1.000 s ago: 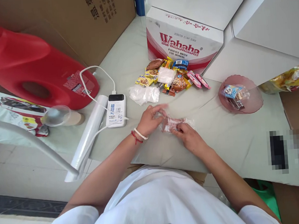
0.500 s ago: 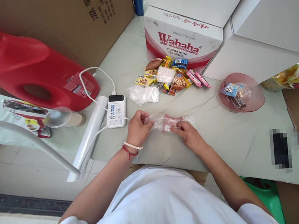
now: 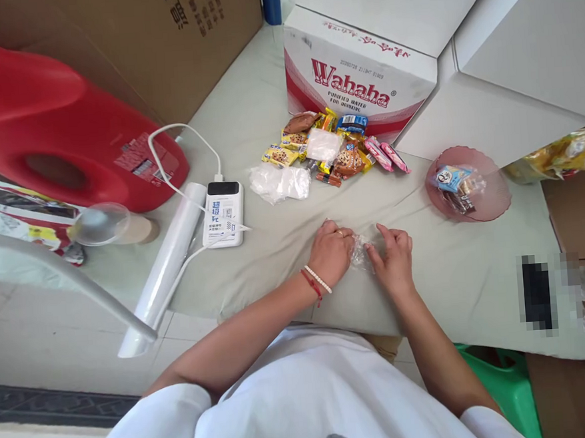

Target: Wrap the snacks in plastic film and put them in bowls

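Observation:
Crumpled clear plastic wrap (image 3: 361,253) lies on the cloth-covered table between my hands. My left hand (image 3: 332,246) is closed over its left side, fingers curled down on it. The reddish-brown snack packet seen inside the wrap earlier does not show now; my left hand may hide it. At the wrap's right edge is my right hand (image 3: 394,262), its thumb by the film and its fingers apart. Beyond the hands, a folded bundle of clear film (image 3: 280,182) lies beside a pile of wrapped snacks (image 3: 348,160), with a white wrapped square (image 3: 324,145) on top.
A pink bowl (image 3: 493,188) holding a few packets stands to the right. On the left are a white power bank (image 3: 225,214) with cables, a roll of film (image 3: 163,275), a plastic cup (image 3: 102,224) and a red jug (image 3: 112,145). Behind the snacks stands a Wahaha carton (image 3: 357,74).
My left hand has moved right and come down over the wrap. My right hand has shifted slightly right, its fingers now spread. The reddish-brown packet has gone out of sight.

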`<control>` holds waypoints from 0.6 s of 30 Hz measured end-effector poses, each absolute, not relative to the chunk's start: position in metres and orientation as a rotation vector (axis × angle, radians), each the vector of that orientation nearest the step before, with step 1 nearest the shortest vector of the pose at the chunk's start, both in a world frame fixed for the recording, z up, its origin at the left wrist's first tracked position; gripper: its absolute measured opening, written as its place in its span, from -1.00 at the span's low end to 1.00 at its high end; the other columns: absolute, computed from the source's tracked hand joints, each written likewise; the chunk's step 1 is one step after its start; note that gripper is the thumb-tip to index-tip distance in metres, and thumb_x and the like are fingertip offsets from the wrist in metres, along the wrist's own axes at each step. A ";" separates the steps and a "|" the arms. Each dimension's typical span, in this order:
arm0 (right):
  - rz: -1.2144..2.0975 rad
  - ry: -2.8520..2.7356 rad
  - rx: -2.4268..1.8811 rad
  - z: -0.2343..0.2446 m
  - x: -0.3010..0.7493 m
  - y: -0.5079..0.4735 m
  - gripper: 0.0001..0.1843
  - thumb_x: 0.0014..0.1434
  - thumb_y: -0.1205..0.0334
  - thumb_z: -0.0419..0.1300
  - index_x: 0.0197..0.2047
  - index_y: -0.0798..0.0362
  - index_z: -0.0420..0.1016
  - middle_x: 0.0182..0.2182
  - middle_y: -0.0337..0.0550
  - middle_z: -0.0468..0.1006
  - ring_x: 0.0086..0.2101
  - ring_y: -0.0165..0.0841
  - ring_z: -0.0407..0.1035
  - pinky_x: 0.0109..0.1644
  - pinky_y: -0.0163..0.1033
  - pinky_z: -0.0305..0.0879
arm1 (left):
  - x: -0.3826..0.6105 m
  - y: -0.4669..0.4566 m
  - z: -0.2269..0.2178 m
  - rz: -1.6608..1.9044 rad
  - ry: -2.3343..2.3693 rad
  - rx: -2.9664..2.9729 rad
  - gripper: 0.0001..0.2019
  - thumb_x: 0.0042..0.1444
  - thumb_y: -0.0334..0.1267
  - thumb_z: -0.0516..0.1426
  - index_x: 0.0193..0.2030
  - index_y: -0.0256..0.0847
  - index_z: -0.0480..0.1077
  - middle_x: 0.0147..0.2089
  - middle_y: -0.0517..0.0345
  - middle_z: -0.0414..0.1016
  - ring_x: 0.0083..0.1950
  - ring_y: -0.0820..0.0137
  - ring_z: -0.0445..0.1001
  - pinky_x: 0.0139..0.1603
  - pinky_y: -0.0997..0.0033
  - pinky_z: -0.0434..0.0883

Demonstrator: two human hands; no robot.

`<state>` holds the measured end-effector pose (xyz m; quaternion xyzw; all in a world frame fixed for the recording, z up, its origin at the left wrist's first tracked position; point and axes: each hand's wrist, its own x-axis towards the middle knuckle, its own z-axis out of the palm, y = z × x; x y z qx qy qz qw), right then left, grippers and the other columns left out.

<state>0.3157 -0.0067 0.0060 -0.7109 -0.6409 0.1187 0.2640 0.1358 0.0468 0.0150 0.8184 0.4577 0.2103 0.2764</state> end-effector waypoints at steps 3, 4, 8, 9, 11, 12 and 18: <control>0.287 -1.792 -1.933 0.008 0.317 -0.004 -0.77 0.28 0.08 0.22 -0.12 0.01 0.60 0.10 0.18 0.35 0.13 0.04 0.20 0.20 0.23 0.26 | 0.132 0.045 0.017 0.640 1.534 2.197 -0.63 0.18 -0.25 0.24 0.14 -0.09 0.52 0.27 -0.13 0.47 0.23 -0.02 0.33 0.16 -0.10 0.29; 0.318 -1.790 -1.908 0.011 0.315 -0.004 -0.80 0.30 0.09 0.19 -0.18 0.00 0.59 0.11 0.17 0.36 0.13 0.02 0.23 0.20 0.18 0.28 | 0.130 0.045 0.018 0.641 1.640 2.174 -0.47 0.13 -0.20 0.29 0.26 -0.13 0.43 0.33 -0.20 0.39 0.28 -0.08 0.28 0.18 -0.12 0.27; 0.638 -1.673 -1.881 0.028 0.298 -0.001 -0.77 0.38 0.06 0.08 -0.14 -0.03 0.50 -0.27 -0.10 0.54 -0.28 -0.24 0.43 -0.15 -0.14 0.39 | 0.128 0.046 0.021 0.436 1.772 2.105 -0.41 0.10 -0.01 0.31 0.19 -0.31 0.39 0.09 -0.31 0.47 0.17 -0.14 0.35 0.13 -0.12 0.29; 0.719 -1.635 -1.875 0.031 0.292 0.000 -0.75 0.39 0.03 0.06 -0.12 -0.04 0.49 -0.38 -0.17 0.52 -0.37 -0.27 0.40 -0.22 -0.18 0.37 | 0.129 0.045 0.022 0.401 1.762 2.102 -0.48 0.13 -0.01 0.28 0.13 -0.30 0.40 0.02 -0.27 0.48 0.10 -0.11 0.38 0.09 -0.09 0.30; 0.829 -1.552 -1.811 0.034 0.279 0.002 -0.70 0.39 -0.03 0.05 -0.09 -0.04 0.49 -0.42 -0.19 0.53 -0.40 -0.28 0.40 -0.24 -0.19 0.36 | 0.132 0.042 0.024 0.431 1.731 2.130 -0.62 0.25 -0.09 0.19 0.10 -0.28 0.39 -0.03 -0.23 0.47 0.03 -0.04 0.41 0.03 -0.03 0.32; 0.873 -1.504 -1.756 0.034 0.274 0.003 -0.66 0.39 -0.07 0.04 -0.07 -0.03 0.51 -0.36 -0.15 0.57 -0.36 -0.27 0.42 -0.22 -0.18 0.38 | 0.134 0.040 0.025 0.486 1.709 2.155 -0.67 0.30 -0.15 0.13 0.12 -0.28 0.38 -0.03 -0.24 0.46 0.01 -0.02 0.41 0.02 -0.01 0.32; 1.260 -1.255 -1.520 0.022 0.267 -0.006 -0.49 0.35 -0.25 0.06 -0.01 0.01 0.48 -0.18 -0.09 0.59 -0.17 -0.25 0.46 -0.05 -0.14 0.45 | 0.128 0.036 0.018 0.754 1.208 2.164 -0.41 0.09 -0.40 0.10 0.31 -0.32 0.25 0.08 -0.27 0.38 0.11 -0.01 0.34 0.15 -0.09 0.37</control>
